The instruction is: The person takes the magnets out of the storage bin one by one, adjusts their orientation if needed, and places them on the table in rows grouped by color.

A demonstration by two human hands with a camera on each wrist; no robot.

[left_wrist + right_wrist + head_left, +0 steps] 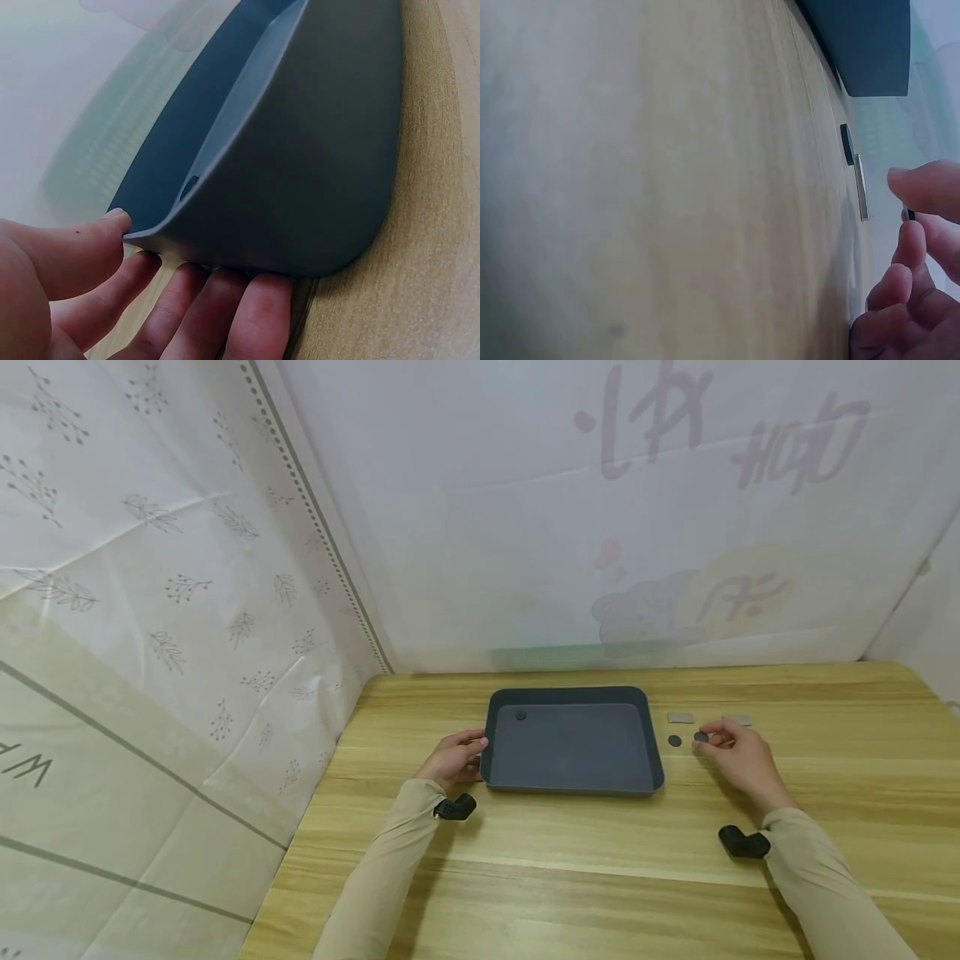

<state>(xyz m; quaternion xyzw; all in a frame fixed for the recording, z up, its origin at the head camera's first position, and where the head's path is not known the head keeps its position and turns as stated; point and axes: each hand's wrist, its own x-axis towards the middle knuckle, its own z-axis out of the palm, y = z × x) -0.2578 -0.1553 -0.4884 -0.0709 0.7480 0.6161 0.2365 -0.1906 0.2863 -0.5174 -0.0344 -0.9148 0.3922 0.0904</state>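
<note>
A dark grey rectangular tray point(577, 747) lies on the table in the head view. At its left side, my left hand point(453, 757) holds the wall, thumb at the rim and fingers against the outside, as the left wrist view shows. One small dark disc point(521, 716) lies inside the tray near the back left corner. To the right of the tray, my right hand point(744, 764) pinches another dark disc point(701, 737) between thumb and fingers. A third disc point(675, 741) rests on the table between tray and right hand; the right wrist view shows it edge-on.
Behind the loose disc lies a small light rectangular plate point(680, 717). A second such plate point(738, 721) sits farther right, partly covered by the right hand. The wooden table point(570, 877) ends at a printed cloth wall point(465, 568) at the back.
</note>
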